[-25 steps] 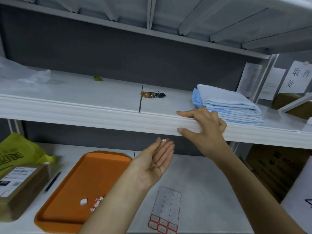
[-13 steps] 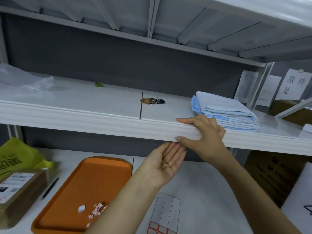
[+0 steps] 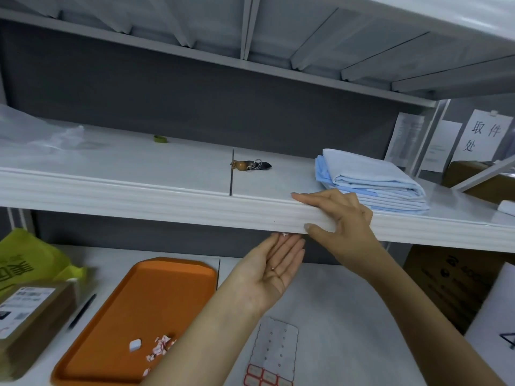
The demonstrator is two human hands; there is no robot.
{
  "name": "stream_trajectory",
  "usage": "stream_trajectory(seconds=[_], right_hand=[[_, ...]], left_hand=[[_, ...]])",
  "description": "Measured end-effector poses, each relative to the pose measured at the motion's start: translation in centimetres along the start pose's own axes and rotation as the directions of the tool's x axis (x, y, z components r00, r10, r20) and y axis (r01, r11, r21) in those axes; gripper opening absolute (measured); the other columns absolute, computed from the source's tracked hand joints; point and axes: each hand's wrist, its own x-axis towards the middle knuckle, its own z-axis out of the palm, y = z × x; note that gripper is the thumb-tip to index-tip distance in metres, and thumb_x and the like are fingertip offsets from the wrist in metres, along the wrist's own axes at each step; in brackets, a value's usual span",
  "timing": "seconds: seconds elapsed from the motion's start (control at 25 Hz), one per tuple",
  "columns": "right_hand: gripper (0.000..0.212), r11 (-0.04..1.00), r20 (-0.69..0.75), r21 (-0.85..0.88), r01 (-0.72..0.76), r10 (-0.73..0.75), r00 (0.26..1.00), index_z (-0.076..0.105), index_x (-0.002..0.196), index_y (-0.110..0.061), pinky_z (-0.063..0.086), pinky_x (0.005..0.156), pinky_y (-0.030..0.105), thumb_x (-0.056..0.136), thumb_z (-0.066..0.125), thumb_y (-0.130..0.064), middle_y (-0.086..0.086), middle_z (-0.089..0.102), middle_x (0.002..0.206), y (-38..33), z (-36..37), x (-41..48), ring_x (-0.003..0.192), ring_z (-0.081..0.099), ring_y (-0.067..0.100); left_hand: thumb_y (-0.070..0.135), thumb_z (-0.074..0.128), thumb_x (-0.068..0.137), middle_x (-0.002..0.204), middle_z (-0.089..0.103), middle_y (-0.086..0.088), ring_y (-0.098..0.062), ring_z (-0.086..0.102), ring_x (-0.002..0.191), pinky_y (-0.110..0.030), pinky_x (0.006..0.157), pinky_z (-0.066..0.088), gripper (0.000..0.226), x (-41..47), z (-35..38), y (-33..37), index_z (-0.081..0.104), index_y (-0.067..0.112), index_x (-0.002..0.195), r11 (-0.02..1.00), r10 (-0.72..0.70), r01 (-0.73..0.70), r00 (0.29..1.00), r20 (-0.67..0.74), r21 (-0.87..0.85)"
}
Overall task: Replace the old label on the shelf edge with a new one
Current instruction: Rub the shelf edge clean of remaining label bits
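Shelf edge [image 3: 167, 201]: right hand [image 3: 342, 227] clamps it, fingers over the top, thumb on the face. Orange tray [image 3: 117, 316] below holds torn label scraps [image 3: 160, 348]. Left hand [image 3: 274, 263] is flat, palm up, just under the edge, with a white scrap [image 3: 284, 234] at its fingertips; label sheet [image 3: 274, 355] lies on the lower shelf [image 3: 348, 316].

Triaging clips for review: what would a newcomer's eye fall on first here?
Two bare hands at the white shelf edge in mid-frame: the right hand pinches it between forefinger and thumb, the left hand open palm-up just below. Next, the orange tray at lower left, with torn label scraps in it.
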Motion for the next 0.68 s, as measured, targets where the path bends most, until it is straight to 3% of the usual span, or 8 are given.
stream_trajectory(seconds=[0.12,0.32,0.48,0.56,0.68], right_hand=[[0.069,0.991,0.045,-0.129,0.039,-0.033,0.998,0.026,0.129,-0.062,0.007,0.106,0.027,0.082,0.07,-0.038,-0.037,0.033,0.125,0.4,0.1,-1.0,0.121,0.023,-0.005],[0.085,0.956,-0.008,-0.273,0.104,-0.111,0.994,0.011,0.136,-0.064,-0.002,0.117,0.04,0.075,0.071,-0.053,-0.031,0.013,0.144,0.4,2.1,-2.4,0.135,0.002,-0.01],[0.075,0.966,-0.1,-0.236,0.105,-0.132,0.986,0.022,0.137,-0.049,0.011,0.117,0.052,0.07,0.056,-0.059,-0.013,0.037,0.147,-0.4,2.3,-2.3,0.137,0.021,0.006],[0.072,0.961,-0.128,-0.244,0.13,-0.164,0.978,0.033,0.136,-0.042,0.016,0.115,0.053,0.071,0.06,-0.055,-0.005,0.043,0.146,-1.1,2.5,-2.6,0.138,0.026,0.012],[0.054,0.916,-0.193,-0.3,0.266,-0.331,0.924,0.06,0.124,-0.029,0.024,0.106,0.045,0.074,0.073,-0.045,-0.002,0.054,0.137,-2.1,3.4,-3.4,0.131,0.039,0.019]], left_hand=[[0.019,0.068,0.088,0.103,0.075,-0.017,-0.023,0.074,0.091,-0.034,0.083,0.059,0.026,-0.4,-0.8,-0.9,0.073,-0.003,0.102,0.998,-0.014,0.013,1.0,0.023,0.053],[0.021,0.074,0.08,0.107,0.074,-0.016,-0.023,0.073,0.097,-0.035,0.085,0.058,0.021,-1.6,-2.3,-1.5,0.079,0.003,0.091,0.995,-0.017,0.008,0.996,0.09,0.103],[0.02,0.075,0.078,0.107,0.073,-0.017,-0.023,0.072,0.099,-0.032,0.081,0.06,0.021,-2.2,-3.3,-1.0,0.079,0.002,0.089,0.986,0.056,-0.071,0.993,0.1,0.151],[0.017,0.076,0.076,0.107,0.073,-0.017,-0.023,0.072,0.101,-0.03,0.079,0.06,0.019,-2.5,-3.8,-0.8,0.079,0.003,0.089,0.974,0.103,-0.121,0.99,0.1,0.192],[0.015,0.076,0.076,0.105,0.074,-0.017,-0.022,0.072,0.099,-0.027,0.075,0.06,0.016,-3.1,-4.5,-0.4,0.079,0.004,0.088,0.964,0.139,-0.151,0.988,0.07,0.218]])
